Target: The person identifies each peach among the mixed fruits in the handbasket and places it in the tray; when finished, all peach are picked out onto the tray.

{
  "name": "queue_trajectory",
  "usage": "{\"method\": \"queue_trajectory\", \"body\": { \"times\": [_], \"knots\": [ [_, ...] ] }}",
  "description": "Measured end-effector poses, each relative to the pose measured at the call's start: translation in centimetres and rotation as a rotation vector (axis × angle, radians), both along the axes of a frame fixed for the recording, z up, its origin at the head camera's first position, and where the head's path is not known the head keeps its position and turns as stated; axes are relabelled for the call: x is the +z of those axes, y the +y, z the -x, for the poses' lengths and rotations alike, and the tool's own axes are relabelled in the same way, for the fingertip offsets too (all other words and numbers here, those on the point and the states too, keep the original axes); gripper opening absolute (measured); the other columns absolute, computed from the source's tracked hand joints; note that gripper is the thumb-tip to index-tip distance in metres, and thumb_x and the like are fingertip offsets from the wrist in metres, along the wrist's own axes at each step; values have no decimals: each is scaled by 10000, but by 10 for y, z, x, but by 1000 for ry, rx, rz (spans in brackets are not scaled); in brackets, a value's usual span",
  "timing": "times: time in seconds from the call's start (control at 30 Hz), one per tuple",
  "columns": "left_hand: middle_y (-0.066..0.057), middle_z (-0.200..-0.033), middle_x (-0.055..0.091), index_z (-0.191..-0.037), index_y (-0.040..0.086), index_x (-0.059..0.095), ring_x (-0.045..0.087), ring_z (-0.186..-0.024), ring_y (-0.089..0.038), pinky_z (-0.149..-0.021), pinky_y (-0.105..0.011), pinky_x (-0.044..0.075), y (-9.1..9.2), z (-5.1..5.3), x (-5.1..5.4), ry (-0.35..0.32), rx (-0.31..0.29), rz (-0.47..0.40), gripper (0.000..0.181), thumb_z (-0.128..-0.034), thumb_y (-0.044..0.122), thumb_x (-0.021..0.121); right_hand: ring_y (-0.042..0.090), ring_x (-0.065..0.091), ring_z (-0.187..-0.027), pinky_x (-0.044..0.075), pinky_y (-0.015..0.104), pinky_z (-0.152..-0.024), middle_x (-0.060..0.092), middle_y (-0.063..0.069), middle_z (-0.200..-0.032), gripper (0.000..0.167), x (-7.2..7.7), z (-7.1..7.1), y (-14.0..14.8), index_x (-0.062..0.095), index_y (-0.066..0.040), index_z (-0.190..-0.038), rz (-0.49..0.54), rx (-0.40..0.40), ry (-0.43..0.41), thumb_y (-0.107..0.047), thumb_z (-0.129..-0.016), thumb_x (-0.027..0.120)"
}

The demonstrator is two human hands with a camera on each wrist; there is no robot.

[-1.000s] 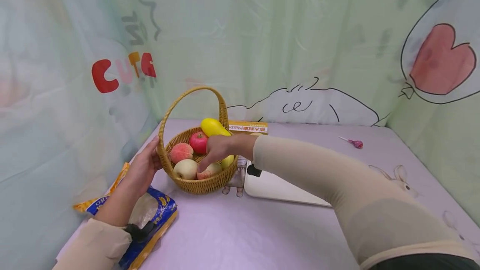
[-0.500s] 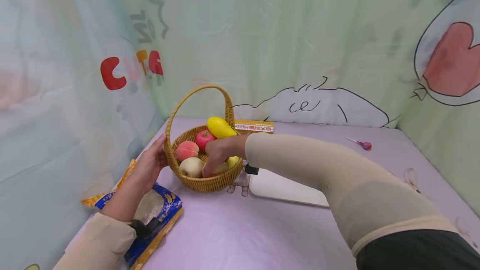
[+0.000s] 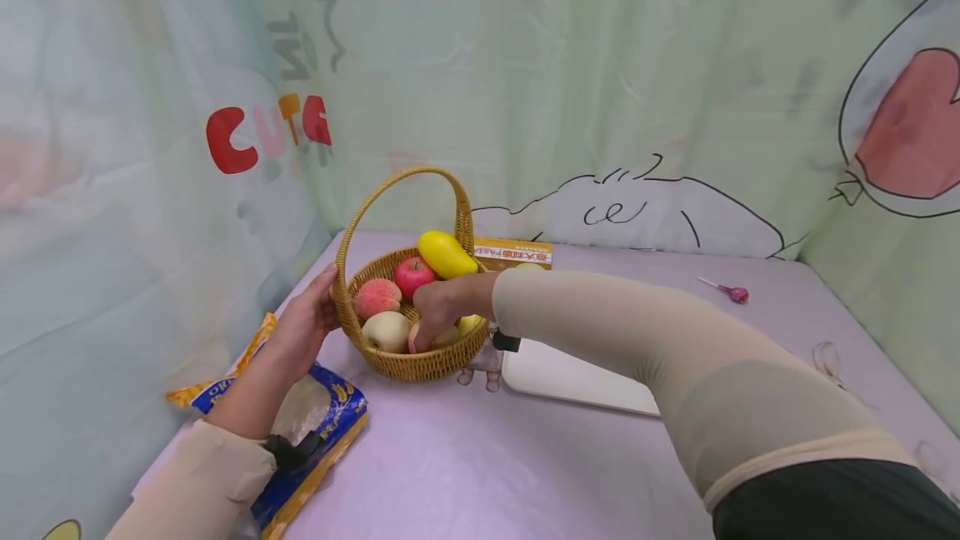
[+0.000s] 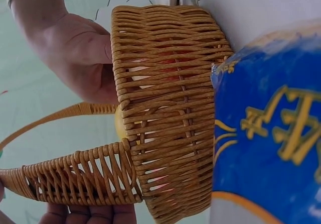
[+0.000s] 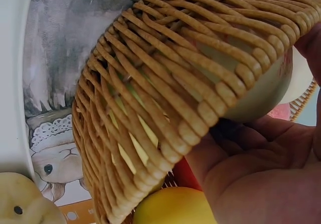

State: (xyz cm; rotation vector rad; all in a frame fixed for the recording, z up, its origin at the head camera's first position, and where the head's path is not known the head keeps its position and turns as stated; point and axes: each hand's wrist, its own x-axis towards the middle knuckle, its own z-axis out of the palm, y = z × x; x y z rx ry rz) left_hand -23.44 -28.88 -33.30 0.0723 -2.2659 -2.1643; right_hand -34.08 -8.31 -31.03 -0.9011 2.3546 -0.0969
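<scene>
A wicker basket (image 3: pixel 420 367) with a tall arched handle stands on the table. My left hand (image 3: pixel 300 327) grips the foot of its handle on the left side, fingers behind it in the left wrist view. My right hand (image 3: pixel 438 302) reaches down inside the basket, its thumb and fingers around a pale peach with red streaks (image 5: pixel 256 96). Around it in the basket lie a pink peach (image 3: pixel 377 297), a cream round fruit (image 3: pixel 387 332), a red apple (image 3: pixel 415 276) and a yellow mango (image 3: pixel 442 255). A second yellow fruit (image 3: pixel 469 323) is partly hidden by the right wrist.
Under the left forearm lies a blue and orange bag (image 3: pixel 341 411). Right of the basket is a white board (image 3: pixel 577 377), partly behind the right arm. A pasta box (image 3: pixel 517 253) lies at the back, and a lollipop (image 3: pixel 735 294) farther right.
My right hand has sunk deeper into the basket and its fingers have closed around the pale peach. My left hand stays at the handle. The head view has shifted slightly.
</scene>
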Motion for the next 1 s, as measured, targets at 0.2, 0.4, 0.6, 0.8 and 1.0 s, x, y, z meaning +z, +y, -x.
{"method": "queue_trajectory", "body": {
  "times": [0.2,0.4,0.6,0.8,1.0],
  "knots": [
    [100,-862,648,-917,211,591,601,-958,-132,-939,-287,450,1,-1,1,-4,0,-8,458,-1074,591,389,141,554,-755,414,262,-674,530,10,-784,356,-2,-1,3,632,-112,-1001,20,22,38,-420,-902,782],
    [103,-848,667,-899,210,608,609,-922,-112,-918,-281,457,1,0,1,11,-12,-16,471,-1073,592,396,144,539,-769,408,255,-684,517,1,-764,419,0,1,6,643,-98,-973,62,16,81,-477,-882,794],
    [93,-858,670,-925,214,607,611,-932,-122,-931,-287,458,0,0,0,12,-13,-2,474,-1065,614,395,174,538,-842,403,247,-730,519,14,-801,439,6,3,11,666,-72,-972,137,23,105,-471,-861,811],
    [91,-854,683,-908,216,616,620,-933,-127,-936,-285,458,-1,0,2,15,-19,3,486,-1063,620,394,161,542,-819,431,245,-713,530,-8,-776,375,10,6,16,657,-126,-833,189,-13,115,-462,-835,824],
    [98,-851,684,-913,227,608,620,-912,-101,-936,-287,455,0,-1,3,15,-33,-13,461,-1072,600,390,138,480,-731,383,233,-642,424,-54,-639,430,14,8,20,572,-199,-613,195,33,182,-487,-832,804]
  ]
}}
